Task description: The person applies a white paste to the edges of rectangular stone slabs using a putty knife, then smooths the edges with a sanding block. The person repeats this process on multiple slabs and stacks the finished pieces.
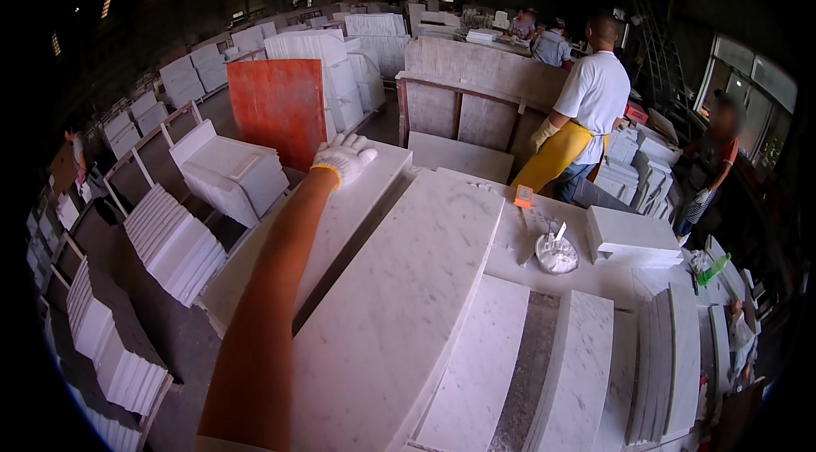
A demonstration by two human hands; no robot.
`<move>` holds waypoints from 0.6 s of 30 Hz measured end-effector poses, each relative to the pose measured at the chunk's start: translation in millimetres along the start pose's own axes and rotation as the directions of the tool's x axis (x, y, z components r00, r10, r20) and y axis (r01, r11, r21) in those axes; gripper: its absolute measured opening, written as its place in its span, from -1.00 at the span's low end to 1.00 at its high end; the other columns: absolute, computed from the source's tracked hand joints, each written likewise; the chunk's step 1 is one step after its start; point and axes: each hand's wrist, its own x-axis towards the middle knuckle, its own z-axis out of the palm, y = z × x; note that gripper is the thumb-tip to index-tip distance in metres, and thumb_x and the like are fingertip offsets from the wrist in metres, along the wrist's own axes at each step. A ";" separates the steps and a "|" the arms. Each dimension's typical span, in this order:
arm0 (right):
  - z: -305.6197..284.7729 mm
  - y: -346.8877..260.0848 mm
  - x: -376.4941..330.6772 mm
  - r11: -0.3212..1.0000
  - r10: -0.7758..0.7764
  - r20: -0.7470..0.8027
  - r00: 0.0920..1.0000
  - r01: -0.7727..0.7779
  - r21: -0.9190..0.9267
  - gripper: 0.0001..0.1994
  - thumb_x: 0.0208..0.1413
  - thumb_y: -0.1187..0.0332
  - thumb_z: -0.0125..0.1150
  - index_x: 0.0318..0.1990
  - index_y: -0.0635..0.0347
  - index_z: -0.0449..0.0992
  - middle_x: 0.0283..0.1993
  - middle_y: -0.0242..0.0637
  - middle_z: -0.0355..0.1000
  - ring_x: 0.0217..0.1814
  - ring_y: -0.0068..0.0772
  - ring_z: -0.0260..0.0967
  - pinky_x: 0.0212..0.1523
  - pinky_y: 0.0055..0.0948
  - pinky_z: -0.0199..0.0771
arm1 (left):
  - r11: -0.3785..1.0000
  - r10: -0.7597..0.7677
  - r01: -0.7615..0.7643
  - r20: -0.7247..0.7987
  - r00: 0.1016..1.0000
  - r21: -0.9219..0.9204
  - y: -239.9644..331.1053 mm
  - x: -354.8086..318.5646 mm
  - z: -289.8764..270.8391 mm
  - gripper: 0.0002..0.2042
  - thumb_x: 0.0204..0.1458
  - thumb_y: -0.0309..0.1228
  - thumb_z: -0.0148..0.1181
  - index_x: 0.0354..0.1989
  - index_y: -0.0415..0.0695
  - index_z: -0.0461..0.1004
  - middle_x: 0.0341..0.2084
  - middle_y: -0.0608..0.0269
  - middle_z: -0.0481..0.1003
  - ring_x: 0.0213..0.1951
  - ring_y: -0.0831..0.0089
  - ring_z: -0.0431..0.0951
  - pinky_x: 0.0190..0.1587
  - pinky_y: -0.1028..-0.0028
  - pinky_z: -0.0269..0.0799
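My left hand (344, 157), in a white knitted glove, rests on the far end of a long white slab (350, 214). Its fingers look spread over the slab's surface, with nothing seen in them. The bare forearm reaches in from the lower edge, crossing that slab. Beside it, past a dark narrow gap, lies a wide grey-veined marble slab (399, 273). My right hand is out of view. To the right, a round bowl of white powder or paste (558, 260) with a flat tool in it stands on a pale surface, near a small orange object (524, 197).
Stacked slabs (646, 235) and narrow marble strips (574, 358) lie to the right. Racked slabs (174, 239) line the left. An orange-red panel (276, 108) stands ahead. A co-worker in a yellow apron (586, 112) stands beyond the table; another person (714, 154) is at far right.
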 end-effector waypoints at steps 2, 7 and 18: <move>-0.9 -2.4 0.5 1.000 -0.001 -0.003 1.000 0.001 0.008 -0.69 0.04 0.39 0.18 -0.02 0.15 0.55 0.09 -0.08 0.45 0.16 0.11 0.35 0.19 0.09 0.33 | 0.988 0.145 -0.144 -0.010 0.989 0.052 10.4 -11.4 -3.4 -0.36 0.27 0.12 -0.36 0.44 0.08 0.07 0.46 0.31 0.04 0.47 0.19 -0.05 0.45 0.10 -0.23; -3.3 -7.0 -1.1 1.000 -0.025 -0.010 1.000 0.025 -0.015 -0.69 0.04 0.39 0.18 -0.02 0.14 0.54 0.07 -0.06 0.45 0.15 0.10 0.36 0.18 0.08 0.34 | 0.881 0.472 -0.468 -0.105 0.875 0.065 47.4 -47.3 16.5 -0.46 0.33 -0.05 -0.35 0.37 -0.03 0.21 0.43 0.22 0.10 0.44 0.28 0.04 0.41 0.11 -0.10; -0.5 -5.8 -3.2 1.000 -0.013 0.008 1.000 0.012 0.005 -0.65 -0.02 0.43 0.11 -0.01 0.14 0.54 0.09 -0.04 0.43 0.15 0.12 0.35 0.15 0.10 0.33 | 0.810 0.438 -0.542 -0.385 0.812 -0.223 37.5 -80.7 17.9 -0.55 0.29 -0.07 -0.15 0.22 -0.04 0.37 0.19 0.18 0.41 0.25 0.22 0.33 0.31 0.21 0.14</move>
